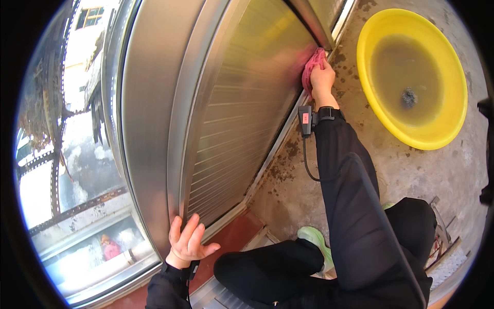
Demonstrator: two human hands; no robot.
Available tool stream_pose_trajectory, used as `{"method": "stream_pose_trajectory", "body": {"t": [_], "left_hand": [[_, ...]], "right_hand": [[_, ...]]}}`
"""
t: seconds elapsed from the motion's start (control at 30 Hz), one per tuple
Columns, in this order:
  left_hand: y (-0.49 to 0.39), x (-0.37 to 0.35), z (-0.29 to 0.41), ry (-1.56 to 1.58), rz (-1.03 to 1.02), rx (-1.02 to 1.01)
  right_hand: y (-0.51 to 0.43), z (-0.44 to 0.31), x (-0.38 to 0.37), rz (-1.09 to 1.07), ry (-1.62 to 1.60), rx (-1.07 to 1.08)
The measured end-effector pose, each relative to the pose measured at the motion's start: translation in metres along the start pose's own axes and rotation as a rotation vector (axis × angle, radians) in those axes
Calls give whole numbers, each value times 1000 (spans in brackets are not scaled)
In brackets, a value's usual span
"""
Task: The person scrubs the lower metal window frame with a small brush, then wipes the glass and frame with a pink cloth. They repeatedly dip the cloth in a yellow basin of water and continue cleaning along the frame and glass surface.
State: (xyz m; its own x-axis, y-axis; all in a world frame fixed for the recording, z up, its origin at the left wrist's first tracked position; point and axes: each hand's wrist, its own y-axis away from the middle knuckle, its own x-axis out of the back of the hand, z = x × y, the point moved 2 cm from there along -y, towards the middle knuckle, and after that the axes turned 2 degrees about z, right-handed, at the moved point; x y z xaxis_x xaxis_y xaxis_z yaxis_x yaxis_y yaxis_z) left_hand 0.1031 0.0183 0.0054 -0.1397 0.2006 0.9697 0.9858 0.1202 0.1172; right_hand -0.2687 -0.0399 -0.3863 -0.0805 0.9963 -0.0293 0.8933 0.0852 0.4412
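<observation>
A damp-looking pink cloth point(314, 68) is bunched in my right hand point(323, 80). That hand presses it to the lower corner of a ribbed stainless metal door panel point(251, 112), close to the floor. My left hand point(189, 240) rests with spread fingers against the door's metal frame edge point(177, 193) and holds nothing. Pink and yellow reflections show on the shiny panel. A band with a small black device sits on each wrist, and a cable point(308, 166) runs from the right one along my sleeve.
A yellow plastic basin point(364, 81) of murky water stands on the stained concrete floor point(405, 174), with a dark scouring ball point(409, 97) in it. A glass pane point(88, 154) is at the left. My bent knees and pale green shoe point(318, 243) are below. A metal-framed object point(444, 247) stands at right.
</observation>
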Motion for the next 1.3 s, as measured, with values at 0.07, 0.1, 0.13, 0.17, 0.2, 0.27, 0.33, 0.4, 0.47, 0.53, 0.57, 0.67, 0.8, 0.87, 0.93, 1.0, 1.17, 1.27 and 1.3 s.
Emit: {"method": "stream_pose_trajectory", "body": {"t": [0.07, 0.1, 0.13, 0.17, 0.2, 0.27, 0.33, 0.4, 0.47, 0.53, 0.57, 0.67, 0.8, 0.87, 0.93, 1.0, 1.17, 1.27, 1.3], "left_hand": [[1, -1, 0, -4, -3, -3], [0, -1, 0, -6, -8, -2], [0, -1, 0, -6, -1, -1], [0, -1, 0, -1, -7, -2], [-1, -1, 1, 0, -1, 4], [-2, 0, 1, -4, -4, 15], [-4, 0, 2, 1, 13, 40], [-4, 1, 2, 5, 28, 53], [-4, 0, 2, 1, 25, 55], [-3, 0, 1, 0, 17, 38], [-2, 0, 1, -3, 11, 29], [0, -1, 0, 5, 20, 27], [0, 0, 1, 5, 13, 29], [-4, 1, 1, -12, 0, 39], [-8, 3, 1, -14, -5, 39], [-14, 4, 2, -2, 11, 44], [-19, 11, 1, 48, 168, 47], [-8, 9, 12, 81, 419, 34], [-2, 4, 19, 93, 525, 33]], "right_hand": [[16, 11, 1, -11, 104, 6], [29, 17, 2, -20, 132, 20], [50, 23, 4, 36, 192, 107], [70, 30, 4, 60, 252, 87], [92, 38, 6, 39, 248, 74], [142, 56, 9, 13, 168, 39], [191, 73, 15, -26, 240, -16], [236, 89, 21, -89, 184, -65], [274, 103, 27, -169, 295, -239], [308, 112, 29, -166, 273, -318], [323, 119, 31, -208, 306, -418], [368, 142, 40, -322, 255, -586], [406, 167, 43, -649, 280, -848], [403, 163, 45, -849, 192, -1035], [387, 146, 53, -934, 73, -1262], [360, 120, 60, -1103, 116, -1415], [309, 54, 62, -1189, -1, -1411], [277, 25, 62, -1330, 80, -1229], [269, 17, 63, -1382, 92, -1229]]}}
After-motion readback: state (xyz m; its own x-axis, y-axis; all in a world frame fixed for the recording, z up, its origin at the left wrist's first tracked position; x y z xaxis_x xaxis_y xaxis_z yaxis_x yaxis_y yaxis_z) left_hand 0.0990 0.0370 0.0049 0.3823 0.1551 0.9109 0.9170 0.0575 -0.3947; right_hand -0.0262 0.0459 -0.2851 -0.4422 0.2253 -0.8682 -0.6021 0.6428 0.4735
